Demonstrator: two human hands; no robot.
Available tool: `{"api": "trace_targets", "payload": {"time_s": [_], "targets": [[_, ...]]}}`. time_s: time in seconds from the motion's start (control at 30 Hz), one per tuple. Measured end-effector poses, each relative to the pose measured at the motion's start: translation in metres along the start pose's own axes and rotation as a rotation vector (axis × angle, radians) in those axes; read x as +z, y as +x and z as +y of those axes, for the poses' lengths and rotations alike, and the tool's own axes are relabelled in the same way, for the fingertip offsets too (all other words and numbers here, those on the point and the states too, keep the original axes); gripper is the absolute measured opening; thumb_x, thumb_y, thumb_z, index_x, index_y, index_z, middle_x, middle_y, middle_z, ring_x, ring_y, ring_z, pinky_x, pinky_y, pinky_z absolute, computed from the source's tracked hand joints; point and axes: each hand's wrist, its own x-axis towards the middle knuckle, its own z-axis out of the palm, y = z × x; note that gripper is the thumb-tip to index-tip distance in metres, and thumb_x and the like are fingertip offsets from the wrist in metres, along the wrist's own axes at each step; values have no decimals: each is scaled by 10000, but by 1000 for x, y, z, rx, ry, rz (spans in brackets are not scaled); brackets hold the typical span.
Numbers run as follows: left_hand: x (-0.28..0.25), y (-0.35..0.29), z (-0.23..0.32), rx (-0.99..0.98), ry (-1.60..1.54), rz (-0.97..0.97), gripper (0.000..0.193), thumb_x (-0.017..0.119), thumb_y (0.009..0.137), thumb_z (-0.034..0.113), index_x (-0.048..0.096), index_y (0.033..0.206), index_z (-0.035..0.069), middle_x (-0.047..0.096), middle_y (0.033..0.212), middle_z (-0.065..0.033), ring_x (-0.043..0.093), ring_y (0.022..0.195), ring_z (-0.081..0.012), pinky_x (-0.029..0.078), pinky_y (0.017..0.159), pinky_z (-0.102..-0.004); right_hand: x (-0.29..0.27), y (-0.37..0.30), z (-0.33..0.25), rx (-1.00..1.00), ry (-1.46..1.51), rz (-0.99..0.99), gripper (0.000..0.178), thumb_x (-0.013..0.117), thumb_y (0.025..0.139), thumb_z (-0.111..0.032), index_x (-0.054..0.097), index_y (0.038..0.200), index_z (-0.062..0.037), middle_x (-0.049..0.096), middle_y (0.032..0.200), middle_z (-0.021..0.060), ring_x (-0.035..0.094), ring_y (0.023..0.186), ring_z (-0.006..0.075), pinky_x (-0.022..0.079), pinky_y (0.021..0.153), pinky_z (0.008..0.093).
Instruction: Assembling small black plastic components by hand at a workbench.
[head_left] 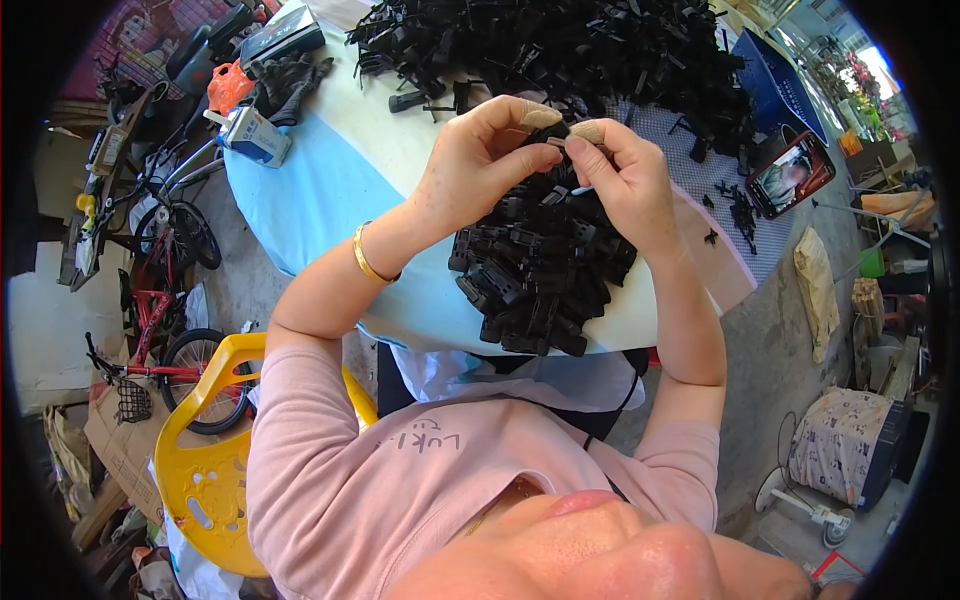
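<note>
My left hand (478, 158) and my right hand (628, 172) meet over the table, thumbs and forefingers pinched together. Between the fingertips is a small black plastic part (548, 134), mostly covered by them. Beige tape wraps some fingers on both hands. A thin pale-blue tip (582, 190) shows under my right hand; what it belongs to is hidden. Just below my hands lies a heap of black plastic clips (530, 270) near the table's front edge. A much larger pile of loose black parts (560, 50) spreads beyond my hands.
A phone (791, 175) stands at the table's right, by a few scattered black pieces (738, 210) and a blue crate (775, 85). At the left are a white-and-blue container (250, 135) and dark gloves (287, 88). A yellow chair (205, 490) is at my left.
</note>
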Motion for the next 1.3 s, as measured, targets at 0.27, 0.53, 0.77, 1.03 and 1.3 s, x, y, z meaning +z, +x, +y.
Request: {"api": "trace_targets", "payload": {"time_s": [0.27, 0.53, 0.77, 1.03, 1.3], "targets": [[2, -4, -6, 228, 381, 110, 204, 655, 748, -17, 581, 938, -16, 611, 923, -74, 600, 816, -127, 494, 726, -236, 6, -3, 0, 46, 31, 1, 108, 536, 865, -94, 580, 851, 4, 503, 628, -23, 438, 571, 31, 350, 518, 172], [5, -2, 17, 423, 643, -111, 249, 702, 697, 56, 589, 918, 35, 622, 869, -78, 617, 747, -193, 505, 647, -282, -42, 5, 6, 69, 115, -370, 78, 554, 812, -56, 587, 849, 3, 531, 708, -23, 442, 610, 19, 334, 542, 159], [-108, 32, -41, 20, 1571, 222, 230, 550, 781, 123, 548, 1003, 59, 614, 886, -133, 582, 877, -317, 451, 797, -398, -30, 10, 14, 34, 63, -154, 108, 590, 806, -88, 609, 868, -2, 568, 752, -21, 448, 643, 7, 346, 572, 150], [-98, 35, -39, 7, 1383, 184, 205, 529, 742, 76, 619, 926, 57, 607, 865, -158, 594, 826, -306, 479, 741, -362, -22, 12, 22, 11, -112, -99, 152, 642, 801, -130, 621, 893, -11, 578, 721, -33, 455, 616, 0, 364, 564, 144], [-34, 23, -3, -6, 289, 4, 251, 602, 815, 93, 525, 1036, 1, 580, 844, -9, 545, 685, -67, 447, 617, -194, -7, 10, 25, -252, -206, 61, 310, 688, 727, -35, 612, 1027, -30, 628, 745, 1, 498, 587, 16, 378, 511, 147]]}}
